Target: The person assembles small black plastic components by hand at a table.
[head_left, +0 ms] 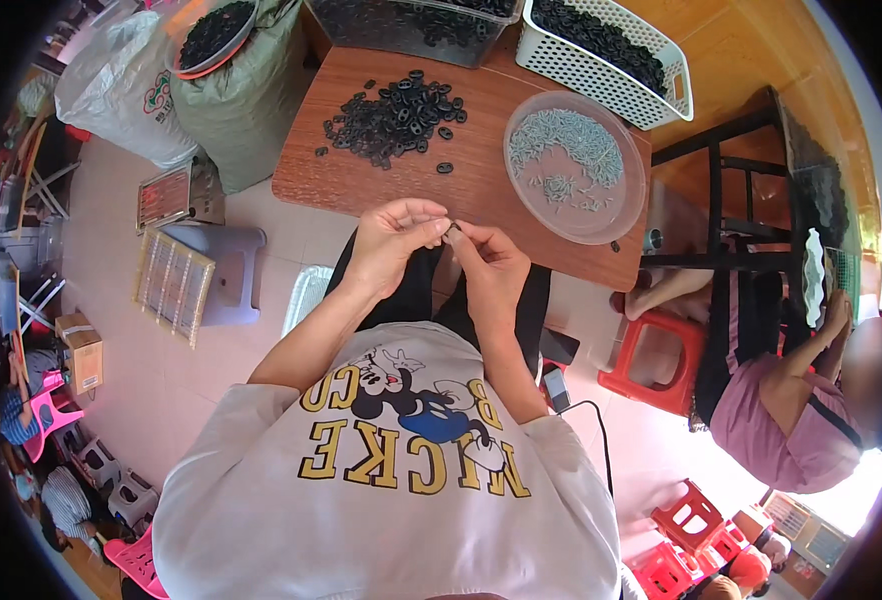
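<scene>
My left hand (393, 238) and my right hand (489, 262) meet above my lap at the near edge of the brown wooden table (481, 170). Between their fingertips they pinch a small dark part (453, 232), too small to make out. A heap of small black rings (397, 115) lies on the table just beyond my hands. To its right stands a clear round bowl (576, 165) with several thin pale metal pins in it.
A white lattice basket (606, 55) and a clear tub (411, 25) of black parts stand at the table's far side. Sacks (226, 105) lean at the left, with a grey stool (223, 270). A seated person (791, 400) and red stools (661, 360) are on the right.
</scene>
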`<action>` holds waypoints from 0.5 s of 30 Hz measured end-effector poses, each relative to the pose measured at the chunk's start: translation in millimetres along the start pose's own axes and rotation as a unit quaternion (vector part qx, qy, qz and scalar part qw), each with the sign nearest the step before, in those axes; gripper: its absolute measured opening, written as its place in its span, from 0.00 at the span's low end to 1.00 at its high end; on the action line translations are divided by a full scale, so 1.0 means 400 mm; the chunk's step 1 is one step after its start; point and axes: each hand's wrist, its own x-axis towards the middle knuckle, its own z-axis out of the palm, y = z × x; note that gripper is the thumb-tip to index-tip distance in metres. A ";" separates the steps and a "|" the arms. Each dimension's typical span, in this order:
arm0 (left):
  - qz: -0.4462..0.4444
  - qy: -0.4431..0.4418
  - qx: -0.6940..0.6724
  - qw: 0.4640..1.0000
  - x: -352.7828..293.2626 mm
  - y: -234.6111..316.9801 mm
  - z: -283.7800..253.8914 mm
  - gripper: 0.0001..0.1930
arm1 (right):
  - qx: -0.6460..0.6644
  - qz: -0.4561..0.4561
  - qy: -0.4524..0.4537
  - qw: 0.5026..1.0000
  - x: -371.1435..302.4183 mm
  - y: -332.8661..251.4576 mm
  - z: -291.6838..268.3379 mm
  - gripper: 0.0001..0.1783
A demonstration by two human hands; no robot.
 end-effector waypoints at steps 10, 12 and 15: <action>-0.049 0.035 -0.089 0.994 -0.010 0.009 0.001 0.09 | 0.006 -0.009 -0.003 1.000 -0.002 0.013 0.009 0.07; -0.039 0.034 -0.061 0.997 -0.011 0.010 -0.003 0.09 | 0.003 -0.011 -0.004 1.000 -0.007 0.009 0.013 0.07; -0.021 0.022 -0.044 0.999 -0.016 0.010 -0.010 0.11 | -0.001 -0.013 -0.004 1.000 -0.014 0.010 0.011 0.07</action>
